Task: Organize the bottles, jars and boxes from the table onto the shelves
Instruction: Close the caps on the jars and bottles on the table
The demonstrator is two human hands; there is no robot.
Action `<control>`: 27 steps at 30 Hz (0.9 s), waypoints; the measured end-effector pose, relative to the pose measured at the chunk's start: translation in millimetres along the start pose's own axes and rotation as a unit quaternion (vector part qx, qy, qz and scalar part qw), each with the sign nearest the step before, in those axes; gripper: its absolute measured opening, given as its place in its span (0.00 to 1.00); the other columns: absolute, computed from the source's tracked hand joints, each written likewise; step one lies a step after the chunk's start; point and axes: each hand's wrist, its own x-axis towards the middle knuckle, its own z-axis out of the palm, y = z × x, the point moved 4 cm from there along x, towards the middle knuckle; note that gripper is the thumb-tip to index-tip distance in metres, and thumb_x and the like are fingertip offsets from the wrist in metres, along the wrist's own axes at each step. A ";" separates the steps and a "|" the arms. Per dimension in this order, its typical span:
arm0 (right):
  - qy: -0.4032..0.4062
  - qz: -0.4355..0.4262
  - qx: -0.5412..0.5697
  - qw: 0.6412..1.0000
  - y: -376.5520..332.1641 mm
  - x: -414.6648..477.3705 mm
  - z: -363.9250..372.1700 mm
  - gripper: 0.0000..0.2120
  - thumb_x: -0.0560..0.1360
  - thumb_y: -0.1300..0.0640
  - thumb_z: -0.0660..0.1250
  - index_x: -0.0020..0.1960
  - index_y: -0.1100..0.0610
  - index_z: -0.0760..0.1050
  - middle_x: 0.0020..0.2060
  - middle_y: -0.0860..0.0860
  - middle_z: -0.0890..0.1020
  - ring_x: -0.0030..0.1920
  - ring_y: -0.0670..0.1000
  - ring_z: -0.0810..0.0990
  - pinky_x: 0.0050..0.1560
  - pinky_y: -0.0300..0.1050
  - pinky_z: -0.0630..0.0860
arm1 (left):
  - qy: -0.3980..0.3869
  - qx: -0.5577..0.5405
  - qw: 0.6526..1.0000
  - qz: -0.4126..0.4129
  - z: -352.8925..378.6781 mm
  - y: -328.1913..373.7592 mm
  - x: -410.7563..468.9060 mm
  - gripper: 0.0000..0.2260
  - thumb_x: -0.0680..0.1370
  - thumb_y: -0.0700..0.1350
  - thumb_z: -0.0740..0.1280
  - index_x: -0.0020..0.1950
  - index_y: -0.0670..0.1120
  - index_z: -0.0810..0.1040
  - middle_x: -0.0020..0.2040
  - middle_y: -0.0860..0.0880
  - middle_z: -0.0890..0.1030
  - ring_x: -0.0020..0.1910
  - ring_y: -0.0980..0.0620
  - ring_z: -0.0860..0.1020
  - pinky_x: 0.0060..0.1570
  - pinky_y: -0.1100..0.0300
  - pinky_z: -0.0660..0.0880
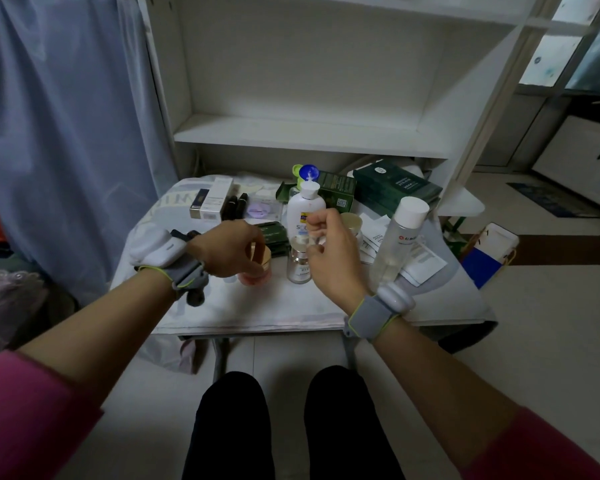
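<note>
Dim, flat light; soft blur; wide-angle edge warp

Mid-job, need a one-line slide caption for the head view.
At the cluttered table, left hand grips the pink gold-lidded jar while right hand curls above the small clear glass bottle.

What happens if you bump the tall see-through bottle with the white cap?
The tall clear bottle would probably tip: it is tall and narrow, and seems to stand on loose paper packets. It looks filled with clear liquid, so it is likely heavy. Its smooth sides may be slippery.
</note>
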 end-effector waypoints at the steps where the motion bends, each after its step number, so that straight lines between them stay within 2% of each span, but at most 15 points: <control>1: 0.001 0.002 0.001 1.000 1.5 -0.2 1.2 0.18 0.71 0.71 0.62 0.56 0.56 0.70 0.54 0.52 0.76 0.55 0.52 0.75 0.54 0.57 0.76 | -0.003 0.005 1.000 0.000 1.3 -0.4 1.3 0.19 0.73 0.50 0.71 0.62 0.47 0.75 0.55 0.47 0.78 0.51 0.49 0.77 0.49 0.58 0.74; 4: -0.001 0.007 0.001 1.000 4.7 -0.8 3.9 0.18 0.71 0.71 0.62 0.57 0.56 0.70 0.54 0.52 0.75 0.54 0.52 0.75 0.52 0.58 0.76 | -0.012 0.014 1.000 -0.006 4.8 -1.9 5.0 0.20 0.72 0.51 0.72 0.63 0.47 0.75 0.57 0.47 0.78 0.53 0.48 0.76 0.51 0.57 0.74; 9: -0.003 0.003 0.011 1.000 4.1 -0.9 5.6 0.16 0.72 0.72 0.61 0.57 0.59 0.71 0.54 0.53 0.76 0.53 0.51 0.74 0.55 0.53 0.75 | -0.021 0.018 1.000 -0.012 10.5 -1.7 5.2 0.24 0.73 0.49 0.71 0.67 0.46 0.72 0.62 0.47 0.75 0.58 0.47 0.74 0.55 0.57 0.72; 18: -0.012 0.008 0.024 1.000 0.7 0.3 3.4 0.17 0.72 0.73 0.61 0.57 0.58 0.70 0.55 0.54 0.76 0.53 0.50 0.75 0.55 0.52 0.76 | -0.029 0.022 0.999 -0.012 4.0 5.2 8.1 0.24 0.74 0.48 0.70 0.68 0.46 0.70 0.63 0.46 0.76 0.58 0.47 0.75 0.51 0.61 0.70; 23: -0.007 -0.009 0.036 0.999 -13.1 6.3 -4.4 0.17 0.71 0.73 0.60 0.56 0.60 0.71 0.53 0.54 0.76 0.54 0.51 0.76 0.57 0.48 0.75 | 0.074 -0.016 0.997 0.007 -25.0 13.7 14.0 0.22 0.74 0.49 0.70 0.67 0.45 0.72 0.62 0.46 0.77 0.55 0.48 0.77 0.54 0.57 0.73; 27: 0.002 -0.032 0.046 0.998 -28.7 20.0 -18.5 0.16 0.72 0.73 0.60 0.56 0.60 0.71 0.53 0.53 0.76 0.50 0.46 0.74 0.49 0.32 0.72 | 0.153 -0.053 0.986 0.031 -46.8 23.6 21.9 0.21 0.73 0.50 0.71 0.64 0.44 0.74 0.58 0.45 0.79 0.47 0.52 0.75 0.49 0.60 0.71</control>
